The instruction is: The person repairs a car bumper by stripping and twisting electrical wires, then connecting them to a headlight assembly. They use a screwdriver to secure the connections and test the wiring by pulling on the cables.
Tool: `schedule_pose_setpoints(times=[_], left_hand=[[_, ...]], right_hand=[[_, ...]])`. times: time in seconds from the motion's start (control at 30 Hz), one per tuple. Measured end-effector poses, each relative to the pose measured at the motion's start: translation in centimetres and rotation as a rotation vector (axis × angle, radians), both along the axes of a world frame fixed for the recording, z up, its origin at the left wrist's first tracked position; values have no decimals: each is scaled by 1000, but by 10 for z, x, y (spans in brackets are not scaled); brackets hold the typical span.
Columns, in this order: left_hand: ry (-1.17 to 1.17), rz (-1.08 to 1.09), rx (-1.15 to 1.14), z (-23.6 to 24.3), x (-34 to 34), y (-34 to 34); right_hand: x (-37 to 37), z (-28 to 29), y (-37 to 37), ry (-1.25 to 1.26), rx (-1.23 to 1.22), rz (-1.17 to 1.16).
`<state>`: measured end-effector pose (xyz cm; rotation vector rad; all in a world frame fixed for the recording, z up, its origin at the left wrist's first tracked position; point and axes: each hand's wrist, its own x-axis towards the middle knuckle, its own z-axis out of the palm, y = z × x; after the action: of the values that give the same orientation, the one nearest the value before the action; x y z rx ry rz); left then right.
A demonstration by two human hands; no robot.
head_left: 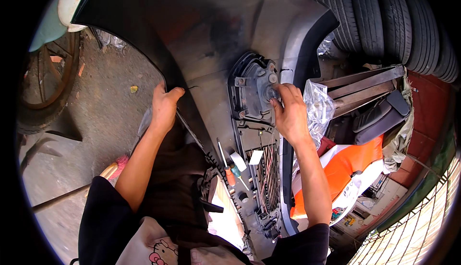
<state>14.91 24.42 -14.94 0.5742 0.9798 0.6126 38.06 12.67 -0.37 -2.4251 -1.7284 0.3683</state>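
Observation:
A large dark car bumper [201, 49] stretches across the view, with a grille mesh [269, 173] along its lower middle. At its left edge, my left hand [164, 104] is closed, thumb on the dark panel and fingers wrapped round the rim. My right hand [290, 113] reaches to a black lamp unit [252, 89] mounted in the bumper. Its thumb and fingers pinch a small round part at the unit's right side; the fingers partly cover that part. Below the lamp lie an orange-handled screwdriver [229, 175] and a teal-handled screwdriver [235, 171], beside a white tag [256, 157].
Several tires [370, 20] stand at the upper right. Crumpled clear plastic [318, 106], metal bars [370, 85] and an orange-and-white piece [348, 166] lie right of the bumper. To the left are a spoked wheel [53, 82] and a pink-bristled brush [116, 168] on the concrete.

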Motion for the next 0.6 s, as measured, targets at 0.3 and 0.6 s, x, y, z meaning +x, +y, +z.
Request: schedule_pose_setpoints(times=[0.3, 0.6], left_hand=[[48, 24, 38, 11, 1, -1], [76, 11, 58, 10, -2, -2]], right_hand=[[17, 5, -1, 18, -16, 231], [7, -5, -2, -25, -46, -31]])
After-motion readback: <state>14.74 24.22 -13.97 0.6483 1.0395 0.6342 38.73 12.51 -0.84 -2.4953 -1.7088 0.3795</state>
